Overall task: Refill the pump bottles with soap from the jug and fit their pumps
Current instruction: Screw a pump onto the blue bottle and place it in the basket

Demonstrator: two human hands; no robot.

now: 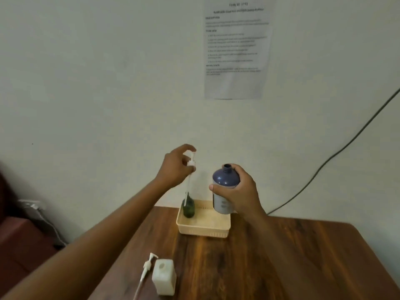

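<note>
**Both hands raised over the tray, one on a pump, one on a bottle**

The left hand [176, 167] pinches a white pump [191, 162] by its collar, fingers closed around it, head uppermost. The pump's tube hangs straight down, and its lower end sits in the mouth of the green bottle [188, 207], which stands upright in the tray's left rear corner. The right hand [240, 191] is wrapped around the blue bottle [225, 180], thumb across the front, and holds it upright above the tray's right rear edge (its neck is open, with no pump fitted). The cream tray [203, 231] rests on the wooden table [281, 267] close to the wall.

Near the table's front left edge stands the jug [163, 277], a whitish square container seen from above; whether its top opening is capped cannot be told. Just beside it, on its left, a second pump [147, 267] lies on the table with its tube pointing toward the viewer.

On the wall above hangs a printed sheet [237, 48], its text too blurred to read, and a dark cable [346, 148] runs diagonally down the wall at right.
</note>
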